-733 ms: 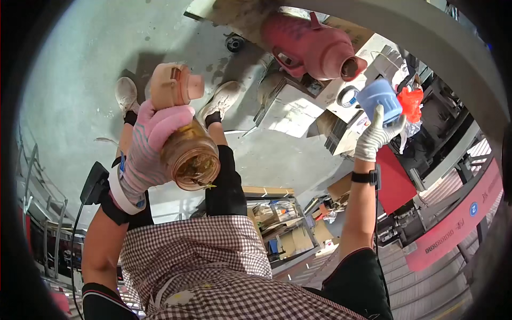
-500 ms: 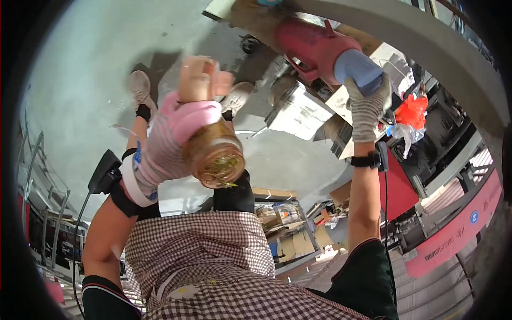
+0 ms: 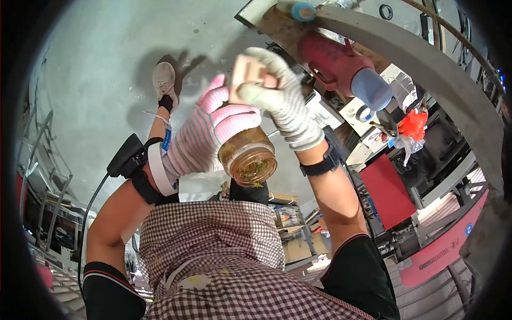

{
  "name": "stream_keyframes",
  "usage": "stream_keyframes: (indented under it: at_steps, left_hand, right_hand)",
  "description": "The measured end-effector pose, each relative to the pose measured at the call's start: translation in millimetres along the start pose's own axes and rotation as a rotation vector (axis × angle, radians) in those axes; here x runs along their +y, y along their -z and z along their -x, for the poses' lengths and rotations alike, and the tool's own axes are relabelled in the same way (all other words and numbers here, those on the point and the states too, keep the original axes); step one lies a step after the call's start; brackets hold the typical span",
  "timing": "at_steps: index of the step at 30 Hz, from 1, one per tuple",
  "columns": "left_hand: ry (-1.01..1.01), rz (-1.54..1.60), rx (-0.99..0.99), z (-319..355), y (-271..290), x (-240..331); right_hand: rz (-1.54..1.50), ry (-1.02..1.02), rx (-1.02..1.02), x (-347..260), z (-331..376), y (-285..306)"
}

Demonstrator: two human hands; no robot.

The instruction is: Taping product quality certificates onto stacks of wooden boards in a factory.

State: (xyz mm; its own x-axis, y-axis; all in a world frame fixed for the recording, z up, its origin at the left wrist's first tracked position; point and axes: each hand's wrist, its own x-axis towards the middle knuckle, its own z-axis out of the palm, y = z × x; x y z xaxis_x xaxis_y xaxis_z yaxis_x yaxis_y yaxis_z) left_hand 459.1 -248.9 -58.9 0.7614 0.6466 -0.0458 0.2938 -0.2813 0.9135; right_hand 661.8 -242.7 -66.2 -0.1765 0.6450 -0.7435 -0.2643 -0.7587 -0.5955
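Note:
My left hand (image 3: 205,130), in a pink-and-grey striped glove, is closed round a see-through amber jar (image 3: 240,143). The jar's open, threaded mouth is tilted toward me, with green leaves inside. At the jar's far end is a pinkish-tan piece (image 3: 242,74) with a loop, resembling a cup lid; whether it is joined to the jar is hidden. My right hand (image 3: 285,98), in a white-and-grey striped glove, has its fingers and thumb closed on this piece. To the right lies a red-pink thermos jug (image 3: 328,58) with a blue-grey cap (image 3: 372,89).
A curved grey metal beam (image 3: 416,40) crosses the upper right. Beneath it are a bench with papers, an orange-red plastic bag (image 3: 412,125) and a red panel (image 3: 388,186). A blue-lidded container (image 3: 303,12) stands at the top. Metal racks (image 3: 48,160) are at far left.
My right hand has left the thermos cap, moved left and closed on the pinkish-tan piece. My left hand has shifted right with the jar.

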Motion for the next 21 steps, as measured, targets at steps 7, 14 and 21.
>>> stream_keyframes:
  at_steps: [7, 14, 21]
  left_hand:
    - [0.028, 0.039, 0.077, -10, 4, -32]
    - [0.027, 0.020, -0.007, -37, -13, -46]
    - [0.041, 0.080, -0.201, -46, -6, -47]
  right_hand:
    - [0.678, 0.438, 0.331, -35, 90, 11]
    - [1.219, 0.583, 0.043, -33, 104, 1]
    - [1.581, 0.774, -0.177, -58, 78, -1]
